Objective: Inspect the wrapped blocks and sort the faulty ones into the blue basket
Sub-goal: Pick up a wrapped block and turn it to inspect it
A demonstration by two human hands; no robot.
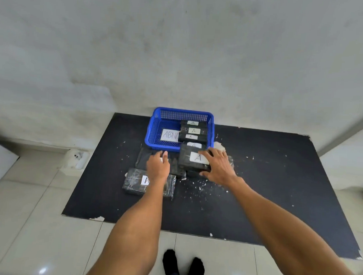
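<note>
Grips the top block (193, 159) of a small stack (195, 173) with the right hand (216, 166), thumb hooked at the near edge, fingers laid across the white "A" label. Sits on the black mat (257, 182), just in front of the blue basket (153, 134). Hovers with the left hand (157, 166) over a flat dark pack (143, 159), fingers loose, grasping nothing; impossible to say whether touching. Counts three wrapped blocks (193, 130) inside the basket's right half, beside an "ABN" card (169, 135).

Now for the trouble, probably. Lifting one-handed on glossy wrap: risks a slip and a drop back onto the stack. Could also drag the lower block along, film clinging to film, then shed it mid-lift. Short hop to the basket, but on a low carry, liable to clip the near rim and shove the whole thing backwards. Risks a tilted landing atop the three inside, maybe a slide over the card. Hides part of the label under the fingers, so risks a poor read of any fault: a sound one binned, or a bad one passed. Judging by white flecks (197, 182) scattered on the mat, possibly brittle stuff inside; with a hard squeeze, liable to split the wrap. Crosses the near block (133, 182) with the left forearm, and may nudge it on pulling back.
</note>
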